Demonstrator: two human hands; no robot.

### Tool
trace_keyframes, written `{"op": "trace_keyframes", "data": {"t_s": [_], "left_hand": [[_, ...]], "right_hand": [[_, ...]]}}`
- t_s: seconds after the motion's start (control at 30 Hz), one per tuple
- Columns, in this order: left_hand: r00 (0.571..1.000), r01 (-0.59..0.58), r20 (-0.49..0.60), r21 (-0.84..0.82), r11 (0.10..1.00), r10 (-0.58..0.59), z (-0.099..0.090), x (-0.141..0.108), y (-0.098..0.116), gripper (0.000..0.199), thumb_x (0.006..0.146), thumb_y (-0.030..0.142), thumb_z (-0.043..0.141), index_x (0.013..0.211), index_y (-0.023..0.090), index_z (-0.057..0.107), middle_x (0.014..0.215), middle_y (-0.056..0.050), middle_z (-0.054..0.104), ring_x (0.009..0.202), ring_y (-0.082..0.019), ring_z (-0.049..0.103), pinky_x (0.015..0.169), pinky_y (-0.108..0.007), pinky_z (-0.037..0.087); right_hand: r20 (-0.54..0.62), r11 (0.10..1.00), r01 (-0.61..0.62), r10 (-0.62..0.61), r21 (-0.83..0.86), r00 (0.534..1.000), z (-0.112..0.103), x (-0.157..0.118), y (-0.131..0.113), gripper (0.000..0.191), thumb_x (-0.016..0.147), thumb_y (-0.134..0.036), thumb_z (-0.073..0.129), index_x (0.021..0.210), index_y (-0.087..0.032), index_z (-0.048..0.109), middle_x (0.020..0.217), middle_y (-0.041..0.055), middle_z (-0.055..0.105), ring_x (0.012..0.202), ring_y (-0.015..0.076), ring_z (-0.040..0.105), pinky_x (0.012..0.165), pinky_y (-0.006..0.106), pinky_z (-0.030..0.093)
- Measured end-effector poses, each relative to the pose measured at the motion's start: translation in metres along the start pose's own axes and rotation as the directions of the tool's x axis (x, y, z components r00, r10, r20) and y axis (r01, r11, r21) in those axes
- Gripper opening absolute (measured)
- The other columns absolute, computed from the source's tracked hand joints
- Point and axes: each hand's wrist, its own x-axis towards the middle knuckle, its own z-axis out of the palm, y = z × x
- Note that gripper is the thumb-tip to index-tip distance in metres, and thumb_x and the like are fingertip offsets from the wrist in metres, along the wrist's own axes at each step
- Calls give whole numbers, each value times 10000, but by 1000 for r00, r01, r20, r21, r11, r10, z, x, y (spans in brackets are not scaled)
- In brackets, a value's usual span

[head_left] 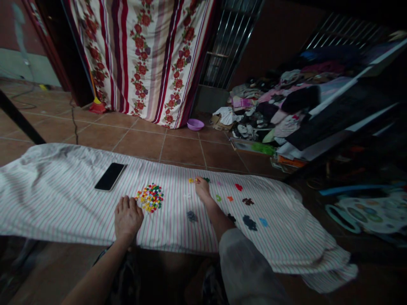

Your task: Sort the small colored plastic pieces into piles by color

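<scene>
My left hand [129, 216] lies palm down on the striped cloth [79, 212], fingers stretched forward. Just right of its fingertips is a mixed pile of small coloured pieces [151, 198], in red, yellow, green, orange and white. My right hand [202, 189] reaches across the cloth with its fingertips pinched together beside a few yellow pieces [190, 181]; what the pinch holds is too small to make out. Dark green pieces [206, 180] show just behind that hand. Grey pieces [191, 216] and faint white pieces [187, 195] lie to its near left.
Separate clusters spread to the right: red [238, 187], orange [229, 198], brown [248, 201], dark grey [249, 223] and blue [263, 222]. A phone [110, 176] lies at the left. Beyond stand a purple basin [195, 124], a floral curtain [143, 63] and heaped clothes [280, 97].
</scene>
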Motion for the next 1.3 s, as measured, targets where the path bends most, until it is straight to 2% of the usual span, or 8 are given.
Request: {"op": "trace_keyframes", "data": {"t_s": [0.23, 0.43, 0.6, 0.77, 0.87, 1.1, 1.2, 1.3], "left_hand": [[1000, 3, -8, -20, 1000, -3, 4, -1, -1, 351, 852, 234, 441, 1117, 85, 614, 1238, -203, 594, 1239, -325, 484, 1014, -452, 379], [1000, -1, 3, -16, 1000, 1, 5, -2, -2, 351, 860, 237, 431, 1116, 78, 612, 1254, -214, 584, 1251, -333, 475, 1024, -463, 379], [1000, 6, -7, -23, 1000, -7, 6, -2, -2, 349, 858, 237, 429, 1108, 74, 608, 1253, -214, 583, 1253, -334, 477, 1031, -461, 377], [1000, 1, -16, -5, 1000, -1, 5, -2, -2, 354, 864, 241, 421, 1117, 74, 603, 1253, -215, 583, 1249, -332, 478, 1029, -456, 374], [1000, 6, -5, -19, 1000, -6, 4, -1, -1, 339, 860, 237, 425, 1101, 87, 610, 1233, -203, 594, 1242, -330, 485, 1022, -453, 376], [1000, 4, -8, -61, 998, -5, 0, -2, -1, 334, 837, 236, 436, 1084, 94, 610, 1244, -220, 572, 1251, -341, 460, 1011, -486, 380], [1000, -1, -11, -57, 998, 0, -3, -3, -2, 334, 840, 237, 416, 1071, 92, 610, 1214, -216, 584, 1218, -339, 481, 987, -483, 402], [999, -38, -10, -60, 998, 37, -5, -3, -5, 322, 850, 247, 384, 1020, 94, 611, 1136, -207, 604, 1146, -328, 524, 944, -468, 434]], "right_hand": [[14, 998, -70, 70, 3, 997, 7, 10, 2, 256, 768, -224, 558, 945, -232, 744, 867, 61, 733, 860, 202, 679, 832, 295, 515], [45, 989, -149, 150, -22, 988, 12, 12, 7, 324, 740, -154, 516, 982, -189, 728, 974, 101, 739, 951, 245, 687, 898, 372, 506], [60, 990, -143, 143, -7, 988, 12, 10, 10, 396, 741, -108, 448, 1027, -173, 715, 1006, 93, 737, 1002, 213, 678, 929, 353, 494], [63, 994, -100, 97, 50, 993, 12, 7, 12, 370, 758, -139, 452, 992, -217, 727, 924, 51, 742, 961, 194, 686, 914, 334, 503], [36, 993, -95, 93, 67, 995, 8, 2, 9, 387, 772, -140, 427, 1012, -200, 725, 965, 60, 739, 997, 196, 676, 941, 347, 491], [-30, 999, 7, -6, 50, 1000, -19, -36, -2, 359, 790, -175, 441, 1017, -218, 715, 1020, 46, 730, 979, 184, 659, 929, 343, 494], [-88, 997, 39, -33, 72, 996, -44, -63, 2, 323, 799, -222, 470, 1008, -205, 716, 1047, 65, 722, 984, 191, 657, 933, 348, 496], [-191, 996, 45, -28, 83, 981, -77, -93, 16, 319, 803, -255, 472, 997, -199, 720, 1031, 77, 722, 969, 191, 657, 915, 340, 509]]}}
